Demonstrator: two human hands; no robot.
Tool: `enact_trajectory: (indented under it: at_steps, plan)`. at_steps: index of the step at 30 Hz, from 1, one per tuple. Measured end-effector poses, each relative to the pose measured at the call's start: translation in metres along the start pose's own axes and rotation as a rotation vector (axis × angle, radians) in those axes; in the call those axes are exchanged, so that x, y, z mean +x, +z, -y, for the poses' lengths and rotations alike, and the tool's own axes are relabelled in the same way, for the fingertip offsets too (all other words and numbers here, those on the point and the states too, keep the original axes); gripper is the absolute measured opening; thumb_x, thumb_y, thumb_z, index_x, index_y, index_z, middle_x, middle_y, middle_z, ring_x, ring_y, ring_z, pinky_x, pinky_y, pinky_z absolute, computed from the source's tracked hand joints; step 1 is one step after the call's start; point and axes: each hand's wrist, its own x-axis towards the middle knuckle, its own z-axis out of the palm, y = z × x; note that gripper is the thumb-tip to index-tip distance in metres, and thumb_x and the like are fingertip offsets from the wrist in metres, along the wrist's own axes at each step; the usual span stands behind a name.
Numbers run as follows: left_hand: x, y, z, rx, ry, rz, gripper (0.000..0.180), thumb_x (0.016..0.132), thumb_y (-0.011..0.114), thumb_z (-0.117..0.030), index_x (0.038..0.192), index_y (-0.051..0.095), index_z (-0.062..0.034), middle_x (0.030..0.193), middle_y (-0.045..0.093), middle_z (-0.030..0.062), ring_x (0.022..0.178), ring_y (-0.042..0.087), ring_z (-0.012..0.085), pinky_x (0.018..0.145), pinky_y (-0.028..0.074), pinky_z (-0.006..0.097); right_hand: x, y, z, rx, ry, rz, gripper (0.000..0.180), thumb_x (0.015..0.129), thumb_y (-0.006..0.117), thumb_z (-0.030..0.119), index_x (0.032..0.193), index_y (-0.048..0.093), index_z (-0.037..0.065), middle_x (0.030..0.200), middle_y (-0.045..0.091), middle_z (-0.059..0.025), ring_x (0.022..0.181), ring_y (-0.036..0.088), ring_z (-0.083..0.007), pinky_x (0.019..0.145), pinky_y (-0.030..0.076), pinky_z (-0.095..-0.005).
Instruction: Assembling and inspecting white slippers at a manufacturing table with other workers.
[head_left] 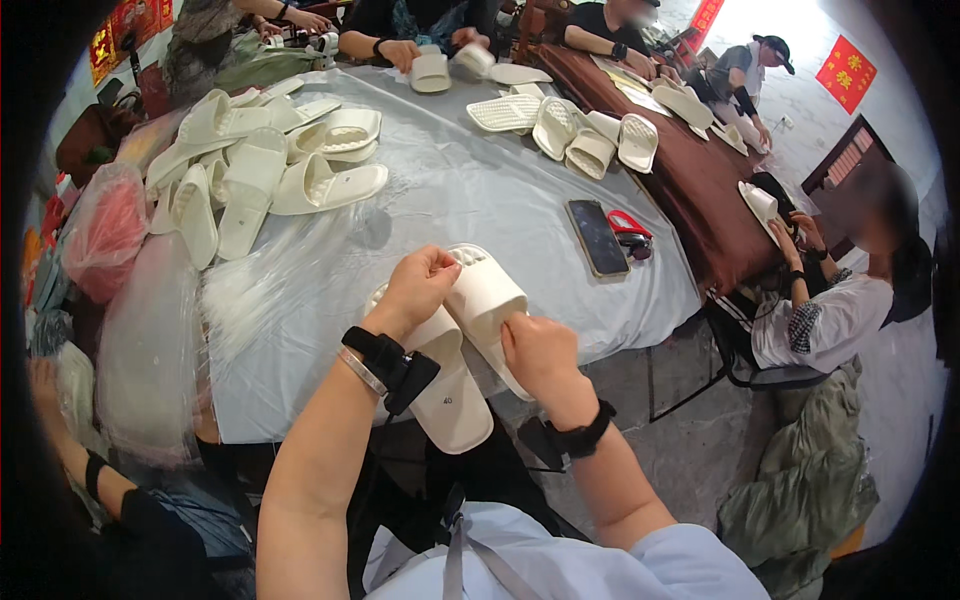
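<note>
Two white slippers lie side by side over the table's near edge, below my hands. My left hand [418, 285] is closed in a pinch at the strap of the right slipper [486, 297]. Whatever is between those fingertips is too small to make out. Partly under my left hand and wrist is the left slipper [452, 400], its strap largely hidden and its heel sticking out towards me. My right hand [543, 355] is closed with its fingertips at the outer edge of the right slipper's strap.
A bundle of thin clear strands [248, 305] lies left of my hands, before a heap of white slippers [250, 180]. A phone [598, 238] and red-handled scissors [630, 232] lie to the right. More slippers [590, 150] sit farther back. Several people work around the tables.
</note>
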Motion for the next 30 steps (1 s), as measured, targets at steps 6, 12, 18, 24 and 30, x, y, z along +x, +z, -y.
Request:
enact_trajectory:
  at_steps: [6, 12, 18, 24, 30]
  plan:
    - [0.013, -0.009, 0.008, -0.04, -0.138, -0.058, 0.012, 0.091, 0.058, -0.012, 0.098, 0.059, -0.0015, 0.088, 0.061, 0.0039, 0.077, 0.055, 0.0104, 0.072, 0.045, 0.024, 0.014, 0.025, 0.007, 0.1, 0.092, -0.009, 0.014, 0.083, 0.058, 0.016, 0.075, 0.056, 0.005, 0.07, 0.064, -0.0134, 0.066, 0.062, -0.0358, 0.059, 0.049, -0.0457]
    - [0.014, -0.011, 0.011, -0.115, -0.155, -0.128, 0.012, 0.092, 0.057, -0.012, 0.098, 0.058, -0.0011, 0.086, 0.06, 0.0042, 0.077, 0.057, 0.0118, 0.071, 0.048, 0.025, 0.02, 0.034, 0.012, 0.161, 0.103, -0.102, 0.016, 0.085, 0.061, 0.019, 0.076, 0.06, 0.006, 0.067, 0.062, -0.0174, 0.062, 0.061, -0.038, 0.055, 0.048, -0.0473]
    - [0.012, -0.011, 0.019, -0.283, -0.126, -0.13, 0.014, 0.092, 0.058, -0.013, 0.098, 0.057, -0.0014, 0.087, 0.061, 0.0052, 0.076, 0.058, 0.0117, 0.066, 0.05, 0.026, 0.02, 0.042, 0.011, 0.142, 0.095, -0.082, 0.02, 0.086, 0.06, 0.024, 0.074, 0.061, 0.007, 0.065, 0.061, -0.0162, 0.061, 0.061, -0.0375, 0.054, 0.046, -0.0478]
    - [0.012, -0.011, 0.009, -0.128, -0.157, -0.13, 0.015, 0.091, 0.061, -0.014, 0.098, 0.058, -0.0018, 0.086, 0.062, 0.005, 0.076, 0.057, 0.0117, 0.068, 0.048, 0.026, 0.021, 0.041, 0.014, 0.176, 0.093, -0.123, 0.01, 0.082, 0.058, 0.018, 0.077, 0.062, 0.01, 0.065, 0.063, -0.0145, 0.061, 0.062, -0.036, 0.055, 0.048, -0.0475]
    - [0.018, -0.008, 0.02, -0.032, -0.11, -0.171, 0.014, 0.089, 0.062, -0.014, 0.094, 0.06, -0.0011, 0.084, 0.062, 0.0046, 0.073, 0.056, 0.0112, 0.066, 0.047, 0.026, 0.022, 0.043, 0.013, 0.178, 0.095, -0.145, 0.012, 0.082, 0.059, 0.019, 0.075, 0.062, 0.009, 0.064, 0.062, -0.0153, 0.061, 0.062, -0.0362, 0.054, 0.048, -0.0472]
